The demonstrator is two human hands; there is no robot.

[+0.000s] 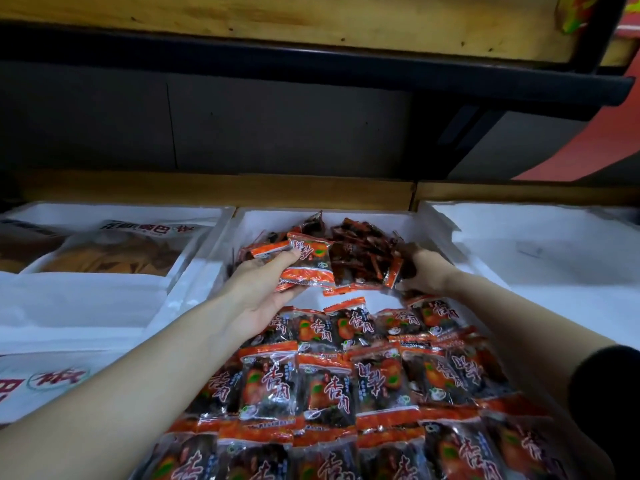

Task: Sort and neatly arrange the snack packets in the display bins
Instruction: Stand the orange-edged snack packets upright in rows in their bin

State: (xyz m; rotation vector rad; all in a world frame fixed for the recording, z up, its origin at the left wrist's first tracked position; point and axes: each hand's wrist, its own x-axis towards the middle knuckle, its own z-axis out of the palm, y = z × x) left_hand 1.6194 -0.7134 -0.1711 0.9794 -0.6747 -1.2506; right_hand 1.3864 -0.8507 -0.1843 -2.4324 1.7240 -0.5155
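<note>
The small orange-and-dark plastic snack packets look light, soft and slippery, best pinched at the crimped orange ends. The left hand grips a few over the white foam bin; the right hand clutches the loose heap at its back.

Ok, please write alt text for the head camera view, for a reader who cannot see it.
The left hand holds several orange-and-black plastic snack packets over a white foam bin. The right hand grips more from a loose pile at the back, and neat overlapping rows fill the front.
</note>
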